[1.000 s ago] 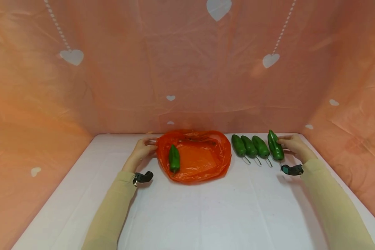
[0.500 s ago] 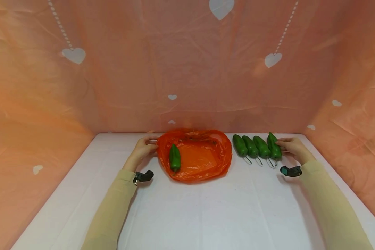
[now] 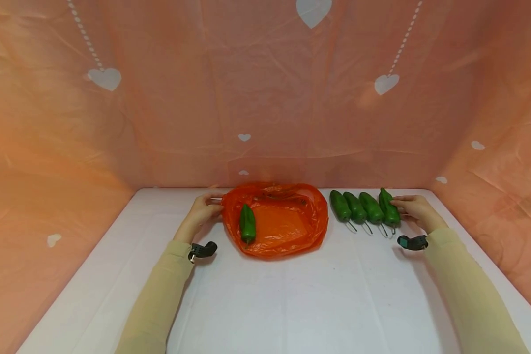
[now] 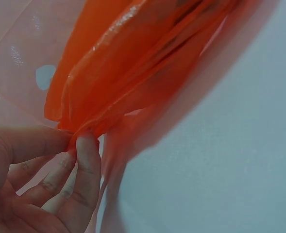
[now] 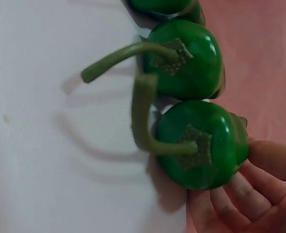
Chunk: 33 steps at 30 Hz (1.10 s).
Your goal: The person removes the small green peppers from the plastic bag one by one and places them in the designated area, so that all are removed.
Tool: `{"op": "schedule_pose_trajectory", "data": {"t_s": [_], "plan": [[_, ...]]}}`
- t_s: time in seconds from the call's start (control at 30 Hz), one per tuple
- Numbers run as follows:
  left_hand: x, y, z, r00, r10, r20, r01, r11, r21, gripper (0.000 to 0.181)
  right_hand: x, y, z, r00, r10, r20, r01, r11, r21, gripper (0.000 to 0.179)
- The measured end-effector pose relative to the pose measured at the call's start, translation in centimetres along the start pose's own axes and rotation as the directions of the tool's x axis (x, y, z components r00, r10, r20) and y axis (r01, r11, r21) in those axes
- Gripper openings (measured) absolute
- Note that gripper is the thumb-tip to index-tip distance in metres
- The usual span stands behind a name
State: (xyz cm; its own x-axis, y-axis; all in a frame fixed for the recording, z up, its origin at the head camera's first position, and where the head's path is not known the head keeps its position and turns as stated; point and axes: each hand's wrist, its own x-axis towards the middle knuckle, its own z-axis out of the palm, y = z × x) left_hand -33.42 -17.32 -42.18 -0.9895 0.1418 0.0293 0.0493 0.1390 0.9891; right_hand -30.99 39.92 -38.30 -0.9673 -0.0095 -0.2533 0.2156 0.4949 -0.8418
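Note:
My left hand (image 3: 203, 209) pinches the left rim of an orange plastic bag (image 3: 276, 228) between thumb and fingertip, with the gathered film plain in the left wrist view (image 4: 118, 68). Inside the bag, toward its left, lies one green pepper (image 3: 248, 226). At the right end of a row, my right hand (image 3: 418, 209) holds another green pepper (image 3: 387, 207) from its right side. The right wrist view shows its curled stem (image 5: 143, 131), with my thumb on its flank and fingers below. Several more green peppers (image 3: 370, 209) lie side by side to the left.
A white cloth covers the table (image 3: 292, 305). Behind and at both sides rise orange curtains (image 3: 270, 98) with pale hearts. Each wrist carries a small black camera (image 3: 202, 250).
My right hand has brought its pepper left and slightly down, right up against the row. My left hand and the bag have stayed in place. The view shifted slightly.

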Motion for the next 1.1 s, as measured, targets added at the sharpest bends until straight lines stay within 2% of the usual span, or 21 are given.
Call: {"op": "schedule_pose_trajectory", "data": {"t_s": [0.4, 0.9, 1.1], "plan": [[-0.02, -0.16, 0.15, 1.000, -0.006, -0.002, 0.006, 1.000, 0.002, 0.044, 0.16, 0.42, -0.15, 1.000, -0.026, -0.005, 0.026, 0.999, -0.019, 0.055], [-0.34, -0.07, 0.16, 1.000, 0.024, -0.004, -0.024, 1.000, 0.009, 0.042, -0.22, 0.06, -0.37, 0.999, -0.035, 0.027, 0.036, 0.998, -0.048, 0.055], [-0.53, 0.27, 0.13, 1.000, 0.006, -0.002, -0.006, 1.000, -0.005, 0.044, -0.56, -0.24, -0.95, 0.995, -0.093, 0.022, 0.092, 0.995, 0.033, 0.057]]}}
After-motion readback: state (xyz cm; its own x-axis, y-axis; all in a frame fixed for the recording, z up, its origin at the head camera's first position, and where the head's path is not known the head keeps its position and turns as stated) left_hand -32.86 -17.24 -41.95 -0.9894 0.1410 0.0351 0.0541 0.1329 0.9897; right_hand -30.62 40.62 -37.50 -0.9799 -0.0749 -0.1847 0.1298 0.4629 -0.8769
